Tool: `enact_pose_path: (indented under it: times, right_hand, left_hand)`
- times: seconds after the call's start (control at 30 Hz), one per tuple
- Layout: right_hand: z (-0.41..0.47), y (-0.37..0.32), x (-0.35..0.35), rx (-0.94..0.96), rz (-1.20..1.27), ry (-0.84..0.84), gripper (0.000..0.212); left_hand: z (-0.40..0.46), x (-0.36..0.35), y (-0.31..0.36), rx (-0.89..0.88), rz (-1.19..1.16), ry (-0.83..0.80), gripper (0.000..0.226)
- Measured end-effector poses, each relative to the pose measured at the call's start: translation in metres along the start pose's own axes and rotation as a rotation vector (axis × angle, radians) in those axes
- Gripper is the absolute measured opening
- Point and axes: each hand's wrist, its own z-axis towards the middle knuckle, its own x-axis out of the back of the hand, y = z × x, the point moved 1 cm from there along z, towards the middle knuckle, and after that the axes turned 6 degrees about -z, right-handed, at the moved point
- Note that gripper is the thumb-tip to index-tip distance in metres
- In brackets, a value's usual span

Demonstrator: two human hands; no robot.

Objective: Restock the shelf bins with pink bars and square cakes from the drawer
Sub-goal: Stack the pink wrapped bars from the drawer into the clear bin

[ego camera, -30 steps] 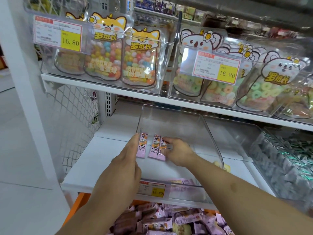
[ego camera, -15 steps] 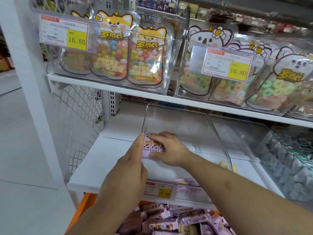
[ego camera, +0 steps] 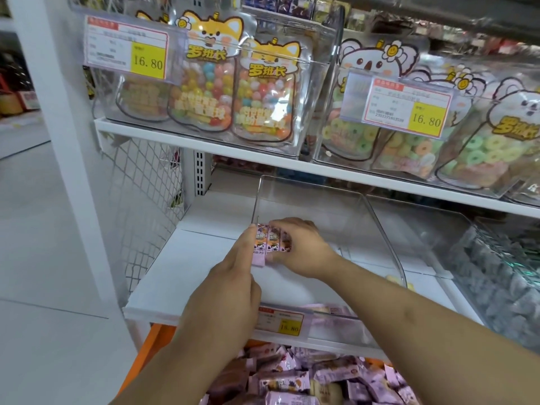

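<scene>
Bars (ego camera: 270, 244) now pressed together, long axes front-to-back.

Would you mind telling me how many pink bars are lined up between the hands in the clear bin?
3 pink bars: side by side at the bin's left front, left hand against the leftmost, right hand partly covering the rightmost; more may be hidden.

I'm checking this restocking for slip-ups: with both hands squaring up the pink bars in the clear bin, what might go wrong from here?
1. The pink bars are only pressed together between the left hand and right hand; letting go unevenly may scatter the row.
2. The clear bin holds almost nothing else, so a push might shift it on the shelf.
3. The left forearm hangs over the open drawer and may knock packets.
</scene>
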Motion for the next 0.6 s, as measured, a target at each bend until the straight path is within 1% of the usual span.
enact_pose_path:
  times: [0.07,0.17,0.27,0.33,0.4,0.53,0.6]
  right_hand:
    - [-0.012,0.002,0.015,0.016,0.058,-0.037,0.07]
    - [-0.034,0.006,0.035,0.026,0.136,-0.227,0.059]
    - [-0.052,0.008,0.041,0.078,0.059,-0.412,0.056]
    - [-0.058,0.01,0.038,0.12,-0.035,-0.468,0.052]
    - [-0.059,0.011,0.034,0.131,-0.055,-0.472,0.049]
    - [-0.052,0.008,0.031,0.037,0.0,-0.329,0.045]
    - [-0.05,0.008,0.03,0.003,0.012,-0.312,0.043]
  left_hand:
    - [-0.001,0.0,0.001,-0.002,0.001,-0.003,0.085]
    - [-0.001,0.0,0.004,0.015,-0.005,0.003,0.086]
    - [-0.002,0.001,0.007,0.041,-0.008,0.009,0.085]
    - [-0.003,0.002,0.01,0.058,-0.008,0.013,0.083]
    - [-0.004,0.003,0.013,0.064,-0.004,0.018,0.083]
    - [-0.003,0.003,0.012,0.064,0.004,0.02,0.084]
    - [-0.002,0.001,0.011,0.057,0.007,0.016,0.084]
